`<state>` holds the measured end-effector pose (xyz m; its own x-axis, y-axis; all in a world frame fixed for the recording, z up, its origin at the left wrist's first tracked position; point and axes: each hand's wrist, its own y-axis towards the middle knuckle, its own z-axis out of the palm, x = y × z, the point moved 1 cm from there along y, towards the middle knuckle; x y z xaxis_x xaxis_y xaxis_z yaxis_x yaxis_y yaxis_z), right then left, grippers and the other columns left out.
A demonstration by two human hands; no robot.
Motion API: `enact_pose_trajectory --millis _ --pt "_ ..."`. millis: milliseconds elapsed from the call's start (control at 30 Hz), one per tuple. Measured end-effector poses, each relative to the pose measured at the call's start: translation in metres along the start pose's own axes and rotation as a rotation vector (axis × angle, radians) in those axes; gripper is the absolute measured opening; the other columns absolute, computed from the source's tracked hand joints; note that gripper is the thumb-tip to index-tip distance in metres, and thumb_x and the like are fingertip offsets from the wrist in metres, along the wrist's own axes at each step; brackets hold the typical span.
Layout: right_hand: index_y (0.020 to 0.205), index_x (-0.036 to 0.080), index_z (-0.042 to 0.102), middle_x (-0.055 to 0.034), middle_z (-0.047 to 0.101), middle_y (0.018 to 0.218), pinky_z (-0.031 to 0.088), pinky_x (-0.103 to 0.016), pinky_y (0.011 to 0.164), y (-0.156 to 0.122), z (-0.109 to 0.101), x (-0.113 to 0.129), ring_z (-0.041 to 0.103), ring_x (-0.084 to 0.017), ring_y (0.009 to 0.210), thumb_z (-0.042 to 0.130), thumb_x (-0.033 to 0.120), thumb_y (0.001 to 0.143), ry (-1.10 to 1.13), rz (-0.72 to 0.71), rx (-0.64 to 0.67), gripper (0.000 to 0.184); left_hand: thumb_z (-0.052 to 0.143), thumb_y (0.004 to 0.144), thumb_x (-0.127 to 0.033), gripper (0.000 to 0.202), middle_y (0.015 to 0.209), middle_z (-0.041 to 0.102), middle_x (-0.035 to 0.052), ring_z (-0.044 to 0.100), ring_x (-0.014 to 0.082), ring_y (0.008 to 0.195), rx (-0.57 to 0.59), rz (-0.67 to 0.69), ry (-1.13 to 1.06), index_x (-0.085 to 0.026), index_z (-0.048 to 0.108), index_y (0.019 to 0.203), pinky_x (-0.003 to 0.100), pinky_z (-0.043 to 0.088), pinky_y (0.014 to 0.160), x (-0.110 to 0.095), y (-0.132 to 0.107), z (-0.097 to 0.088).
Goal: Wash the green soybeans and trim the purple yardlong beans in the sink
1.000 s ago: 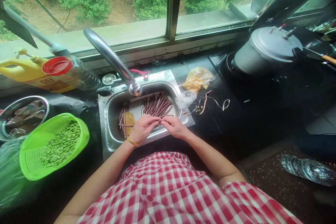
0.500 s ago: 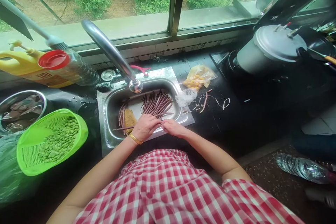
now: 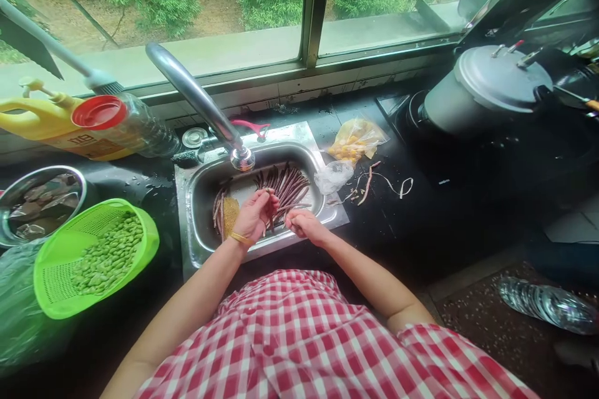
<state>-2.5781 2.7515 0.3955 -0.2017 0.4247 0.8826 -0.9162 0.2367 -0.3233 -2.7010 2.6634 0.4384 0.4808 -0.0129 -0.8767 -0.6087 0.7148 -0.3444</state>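
Over the near side of the steel sink (image 3: 191,224), my left hand (image 3: 253,218) is turned palm up and closed on a dark purple long bean (image 3: 271,215), part of which hangs below the fingers. To its right and a little apart, my right hand (image 3: 305,225) is closed; whatever its fingers pinch is hidden. A fan of purple long beans (image 3: 292,184) lies in the sink beyond both hands. A few more beans rest at the left wall beside a yellow-brown sponge-like block (image 3: 231,215), partly covered by my left hand.
The faucet (image 3: 201,93) arches over the sink. Left of it stand a green basket (image 3: 51,283) of shelled green beans and a metal bowl (image 3: 83,190). On the right lie plastic bags (image 3: 334,177), bean scraps (image 3: 369,184) and a grey pressure cooker (image 3: 482,93).
My hands were together at the fingertips and have come apart. My left hand has turned palm up, and the bean that pointed left from it now hangs between the hands.
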Motion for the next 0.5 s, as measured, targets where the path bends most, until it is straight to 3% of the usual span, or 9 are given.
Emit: enact_pose_trajectory --millis 133,233,300,367,500 --pt "0.059 0.017 0.048 0.0038 0.043 0.050 0.014 -0.020 0.037 -0.001 -0.012 -0.011 0.029 -0.005 0.038 0.047 0.036 0.072 0.066 -0.031 -0.078 0.023 0.059 0.080 -0.031 0.012 0.066 0.057 -0.0029 0.053 0.0065 0.057 -0.116 -0.050 -0.289 -0.019 0.059 0.083 0.020 0.045 0.058 -0.025 0.012 -0.012" --pt "0.059 0.017 0.046 0.0057 0.041 0.048 0.014 -0.019 0.036 0.000 -0.016 -0.025 0.025 -0.004 0.037 0.052 0.041 0.073 0.059 0.017 -0.169 0.028 0.049 0.087 -0.027 0.015 0.062 0.054 -0.0027 0.051 0.0049 0.053 -0.198 -0.041 -0.460 -0.018 0.058 0.078 0.017 0.043 0.053 -0.039 0.020 -0.028" --pt "0.068 0.017 0.053 0.0064 0.042 0.050 0.013 -0.018 0.036 0.000 -0.012 -0.035 0.024 -0.003 0.036 0.054 0.039 0.072 0.071 0.107 -0.110 0.023 0.043 0.090 -0.024 0.020 0.061 0.052 -0.0023 0.051 0.0048 0.052 -0.241 -0.026 -0.554 -0.017 0.057 0.077 0.017 0.043 0.052 -0.045 0.024 -0.036" --pt "0.076 0.016 0.058 0.0060 0.043 0.053 0.012 -0.017 0.036 -0.001 -0.005 -0.042 0.024 -0.003 0.037 0.053 0.039 0.072 0.094 0.180 0.031 0.024 0.039 0.092 -0.023 0.024 0.059 0.051 -0.0022 0.050 0.0049 0.051 -0.280 -0.007 -0.611 -0.017 0.056 0.077 0.017 0.042 0.050 -0.050 0.026 -0.043" --pt "0.081 0.014 0.062 0.0049 0.043 0.055 0.013 -0.017 0.036 -0.006 0.008 -0.046 0.025 -0.003 0.040 0.052 0.036 0.074 0.162 0.195 0.222 0.025 0.039 0.092 -0.021 0.023 0.060 0.051 -0.0020 0.048 0.0052 0.050 -0.346 0.017 -0.659 -0.017 0.055 0.078 0.017 0.041 0.048 -0.053 0.028 -0.052"
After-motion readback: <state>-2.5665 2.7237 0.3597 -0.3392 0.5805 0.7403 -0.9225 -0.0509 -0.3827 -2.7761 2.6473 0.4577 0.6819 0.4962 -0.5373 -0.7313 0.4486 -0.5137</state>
